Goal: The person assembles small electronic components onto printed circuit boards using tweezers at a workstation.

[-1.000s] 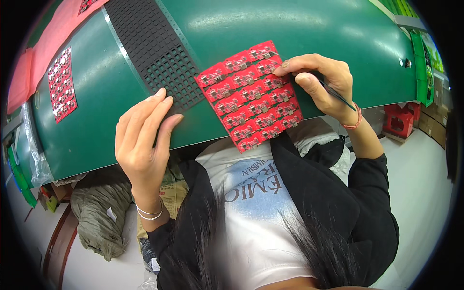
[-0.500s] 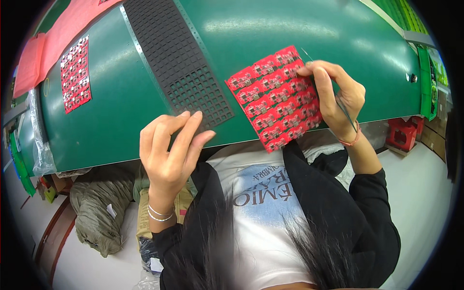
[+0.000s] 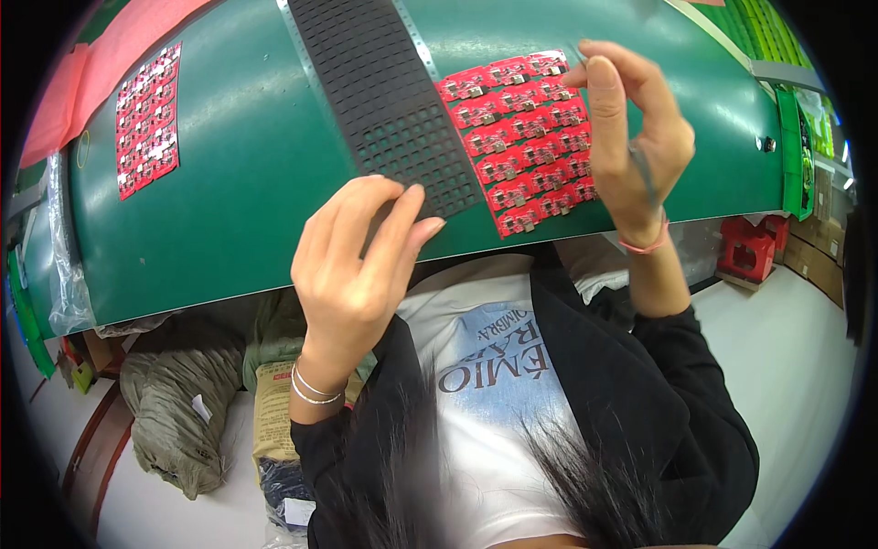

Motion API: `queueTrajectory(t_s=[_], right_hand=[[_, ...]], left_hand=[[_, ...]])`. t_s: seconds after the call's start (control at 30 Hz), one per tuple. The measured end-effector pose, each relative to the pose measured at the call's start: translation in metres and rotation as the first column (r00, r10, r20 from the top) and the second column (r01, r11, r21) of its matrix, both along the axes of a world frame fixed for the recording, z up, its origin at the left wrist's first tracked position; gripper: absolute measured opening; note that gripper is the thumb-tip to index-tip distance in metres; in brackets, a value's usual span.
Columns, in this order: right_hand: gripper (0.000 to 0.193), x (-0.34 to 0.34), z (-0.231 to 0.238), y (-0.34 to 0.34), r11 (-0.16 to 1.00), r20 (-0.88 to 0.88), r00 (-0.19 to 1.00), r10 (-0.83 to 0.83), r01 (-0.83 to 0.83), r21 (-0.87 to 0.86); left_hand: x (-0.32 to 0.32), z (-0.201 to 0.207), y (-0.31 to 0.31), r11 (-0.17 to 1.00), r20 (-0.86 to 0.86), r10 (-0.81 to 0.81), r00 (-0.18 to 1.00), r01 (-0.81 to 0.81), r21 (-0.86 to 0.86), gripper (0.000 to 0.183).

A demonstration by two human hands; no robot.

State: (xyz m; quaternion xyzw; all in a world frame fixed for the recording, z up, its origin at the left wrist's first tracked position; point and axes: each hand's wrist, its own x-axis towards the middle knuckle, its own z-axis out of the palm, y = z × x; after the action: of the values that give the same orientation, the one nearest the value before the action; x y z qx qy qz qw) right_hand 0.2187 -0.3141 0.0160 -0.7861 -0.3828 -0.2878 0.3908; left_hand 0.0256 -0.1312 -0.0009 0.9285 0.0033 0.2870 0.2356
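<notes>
A red circuit board panel (image 3: 523, 146) with rows of small components rests on the green table, close along the right side of a black grid tray (image 3: 375, 101). My right hand (image 3: 640, 137) is at the panel's upper right corner, thumb and fingers pinched. Grey tweezers (image 3: 644, 172), blurred, run through that hand, and their tip shows beyond the fingers. Whether the fingertips also touch the panel, I cannot tell. Over the tray's near left corner, my left hand (image 3: 361, 252) has bent fingers, with thumb and index finger apart and nothing visible between them.
Another red board panel (image 3: 148, 123) lies on the left of the green table (image 3: 238, 183). Pink sheeting (image 3: 101, 82) covers the far left edge. Green racks (image 3: 794, 151) stand at the right end. Bags (image 3: 183, 403) and a red plastic part (image 3: 745, 252) are below table level.
The red panel went from tilted over the table's near edge to lying beside the tray, with my right hand moving farther away. The tray has shifted right, and my left hand moved right with it.
</notes>
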Motion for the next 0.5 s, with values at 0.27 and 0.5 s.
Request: queueTrajectory(t_s=[0.27, 0.5], right_hand=[[0.041, -0.016, 0.032, 0.080, 0.850, -0.882, 0.275, 0.384, -0.478, 0.220], [0.038, -0.021, 0.008, 0.088, 0.872, -0.865, 0.296, 0.406, -0.407, 0.271]], left_hand=[[0.006, 0.004, 0.024, 0.996, 0.039, -0.012, 0.999, 0.008, 0.085, 0.026], [0.011, -0.007, 0.038, 0.989, -0.011, -0.125, 0.992, 0.125, 0.084, 0.021]])
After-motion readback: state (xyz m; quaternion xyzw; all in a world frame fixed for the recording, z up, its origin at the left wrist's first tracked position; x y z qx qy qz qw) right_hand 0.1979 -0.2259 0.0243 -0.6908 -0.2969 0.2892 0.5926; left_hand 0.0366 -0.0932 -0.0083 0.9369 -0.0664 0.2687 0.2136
